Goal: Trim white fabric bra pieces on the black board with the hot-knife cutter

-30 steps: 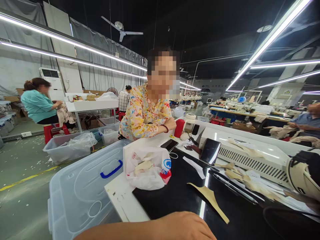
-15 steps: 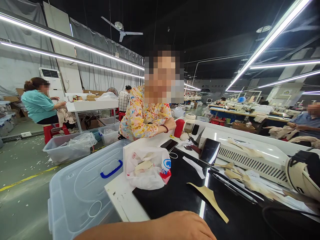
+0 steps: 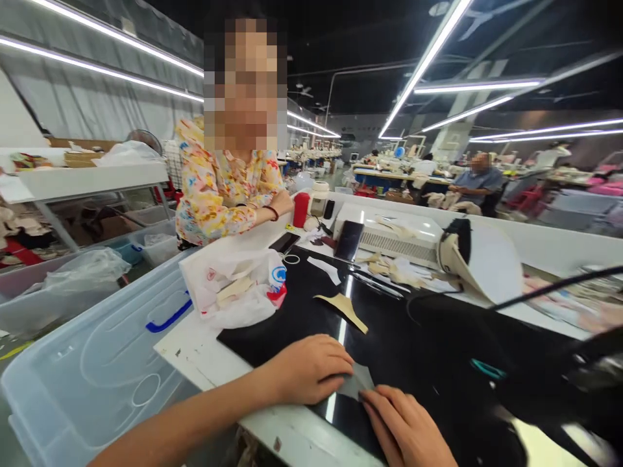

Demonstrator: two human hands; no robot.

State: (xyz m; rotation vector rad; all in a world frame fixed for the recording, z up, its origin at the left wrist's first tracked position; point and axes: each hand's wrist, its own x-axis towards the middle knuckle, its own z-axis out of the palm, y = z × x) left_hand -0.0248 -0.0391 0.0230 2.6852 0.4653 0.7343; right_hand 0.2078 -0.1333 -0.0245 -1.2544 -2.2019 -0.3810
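Observation:
My left hand (image 3: 306, 366) rests on the black mat (image 3: 292, 311) at the table's near edge, fingers curled onto a small grey piece of material (image 3: 355, 383). My right hand (image 3: 406, 425) meets it from the right, fingertips pinching the same piece. A tan curved cut piece (image 3: 343, 308) lies on the mat just beyond my hands. A white plastic bag (image 3: 238, 288) with tan pieces inside sits to the left of it.
A person in a floral shirt (image 3: 219, 194) leans on the table's far left side. A white machine (image 3: 394, 240), a dark phone (image 3: 349, 240), a red cup (image 3: 300, 209) and a black cable (image 3: 549, 285) lie further back. A clear lidded bin (image 3: 97, 363) stands left of the table.
The view has swung right and down. Both my hands now show at the near edge, holding a small grey piece; before only my left hand and forearm were in view.

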